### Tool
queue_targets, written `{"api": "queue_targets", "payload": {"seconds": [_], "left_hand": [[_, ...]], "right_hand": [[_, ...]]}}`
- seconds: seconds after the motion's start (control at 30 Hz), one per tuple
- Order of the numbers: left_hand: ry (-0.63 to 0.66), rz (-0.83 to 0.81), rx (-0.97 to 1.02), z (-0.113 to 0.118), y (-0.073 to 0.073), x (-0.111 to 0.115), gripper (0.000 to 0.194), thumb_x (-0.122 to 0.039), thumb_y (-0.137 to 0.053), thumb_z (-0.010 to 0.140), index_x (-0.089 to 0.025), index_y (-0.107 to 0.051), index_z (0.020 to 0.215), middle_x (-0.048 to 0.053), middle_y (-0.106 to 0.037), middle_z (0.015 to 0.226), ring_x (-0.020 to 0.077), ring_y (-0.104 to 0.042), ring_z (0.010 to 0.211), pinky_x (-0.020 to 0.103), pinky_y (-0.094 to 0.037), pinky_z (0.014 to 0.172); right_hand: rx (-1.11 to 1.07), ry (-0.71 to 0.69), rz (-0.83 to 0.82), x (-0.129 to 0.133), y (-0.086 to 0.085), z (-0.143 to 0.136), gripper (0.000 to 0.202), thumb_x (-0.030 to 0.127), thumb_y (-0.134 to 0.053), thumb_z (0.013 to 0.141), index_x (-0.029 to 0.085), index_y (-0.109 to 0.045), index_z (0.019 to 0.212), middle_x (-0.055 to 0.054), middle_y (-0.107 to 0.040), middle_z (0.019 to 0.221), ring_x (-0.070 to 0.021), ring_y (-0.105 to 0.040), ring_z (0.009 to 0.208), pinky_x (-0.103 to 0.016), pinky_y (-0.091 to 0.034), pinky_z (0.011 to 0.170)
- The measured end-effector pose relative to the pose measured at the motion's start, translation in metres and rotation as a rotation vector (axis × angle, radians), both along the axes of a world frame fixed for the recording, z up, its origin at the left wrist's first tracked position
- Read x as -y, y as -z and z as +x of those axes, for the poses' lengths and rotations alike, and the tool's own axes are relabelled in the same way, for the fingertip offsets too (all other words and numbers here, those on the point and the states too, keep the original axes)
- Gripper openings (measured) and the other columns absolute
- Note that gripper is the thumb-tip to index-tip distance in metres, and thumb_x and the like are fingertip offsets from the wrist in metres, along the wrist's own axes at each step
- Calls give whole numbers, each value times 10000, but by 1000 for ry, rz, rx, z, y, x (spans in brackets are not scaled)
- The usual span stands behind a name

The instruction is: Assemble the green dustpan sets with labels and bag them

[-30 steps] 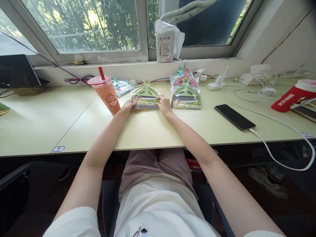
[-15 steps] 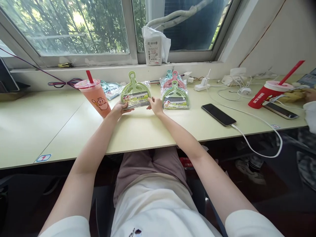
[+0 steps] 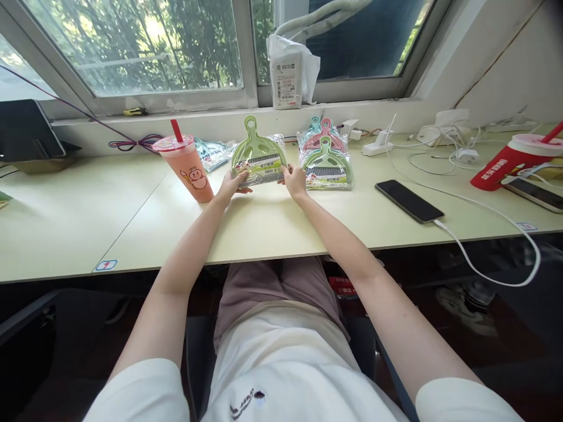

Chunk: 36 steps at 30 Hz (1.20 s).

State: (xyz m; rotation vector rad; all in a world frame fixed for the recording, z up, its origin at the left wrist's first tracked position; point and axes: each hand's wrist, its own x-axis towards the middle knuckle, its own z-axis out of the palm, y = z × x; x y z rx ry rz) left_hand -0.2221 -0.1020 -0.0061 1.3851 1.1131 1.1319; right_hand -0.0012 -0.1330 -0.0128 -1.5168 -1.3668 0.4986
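Both hands grip a green mini dustpan and brush set (image 3: 257,153) wrapped in clear plastic with a printed label. My left hand (image 3: 233,183) is closed on its lower left corner, thumb in front. At the lower right edge, my right hand (image 3: 294,177) pinches the wrap. The set is held upright above the desk, handle up. Just right of my right hand stand more wrapped sets: a green one (image 3: 328,167) in front, a pink one (image 3: 325,130) and a blue one behind. Another blue wrapped pack (image 3: 212,153) lies behind the drink cup.
A tall orange drink cup (image 3: 191,173) with a red straw stands close to my left hand. To the right are a phone (image 3: 409,201) on a white cable, a power strip (image 3: 377,144) and a red cup (image 3: 505,164). A paper pack (image 3: 287,82) sits on the windowsill.
My view has turned a little left, so everything appears shifted right. Both hands keep hold of the green dustpan set, which is slightly more tilted.
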Motion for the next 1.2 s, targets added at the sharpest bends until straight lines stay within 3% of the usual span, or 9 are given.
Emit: {"api": "queue_targets", "payload": {"seconds": [0.1,0.23,0.37,0.53,0.7,0.83,0.93,1.07,1.2], "left_hand": [[-31,6,-54,3,3,0,701,-362,-895,740,-176,-548,1321,129,-732,1168,135,-730,616,238,-611,566],[-85,5,-68,3,6,1,694,-330,-933,690,-167,-589,1270,106,-749,1069,155,-735,625,250,-618,584],[-87,59,-50,5,2,3,704,-340,-905,720,-181,-579,1323,73,-751,976,154,-731,618,258,-640,611],[-79,126,6,21,-14,13,732,-299,-858,760,-211,-545,1416,85,-749,1057,168,-752,717,256,-650,662],[-10,147,-25,70,-9,52,630,-333,-799,799,-194,-592,1378,100,-751,1121,198,-757,794,309,-660,717],[237,138,-193,123,14,84,494,-399,-802,802,-162,-690,1221,118,-783,1051,286,-771,896,398,-645,808],[243,252,-454,162,22,89,449,-402,-842,763,-197,-724,1145,123,-782,1101,366,-722,1109,457,-574,967],[178,398,-643,196,21,82,587,-453,-797,820,-155,-652,1304,203,-678,1330,410,-543,1349,499,-464,1114],[42,440,-760,205,21,73,581,-527,-736,868,-171,-628,1314,192,-536,1491,369,-429,1443,471,-393,1196]], "right_hand": [[104,8,-12,0,0,4,296,341,-499,1065,156,-728,1094,-83,-777,902,-220,-807,816,-286,-589,767],[187,-37,-51,1,3,5,426,505,-471,1065,170,-699,1196,-69,-782,912,-229,-801,900,-309,-571,859],[162,-59,12,-4,5,5,625,689,-605,935,190,-648,1308,-80,-777,985,-256,-795,919,-334,-584,873],[-7,-150,176,-21,-8,20,522,611,-646,940,197,-684,1255,-55,-733,1000,-205,-773,899,-306,-636,740],[-121,-185,147,20,-23,88,383,478,-761,893,163,-750,1111,-47,-740,913,-197,-751,848,-381,-664,759],[7,-101,-81,90,-12,164,385,395,-907,727,152,-792,1002,-102,-783,926,-249,-752,842,-437,-658,787],[115,12,-264,120,3,210,341,399,-917,692,160,-807,908,-129,-798,926,-287,-757,858,-483,-641,830],[128,59,-201,116,17,241,396,478,-914,672,182,-799,909,-136,-803,1025,-323,-755,1042,-518,-585,984],[121,112,-142,87,22,240,498,542,-887,679,170,-773,989,-141,-785,1135,-348,-707,1162,-545,-506,1088]]}}
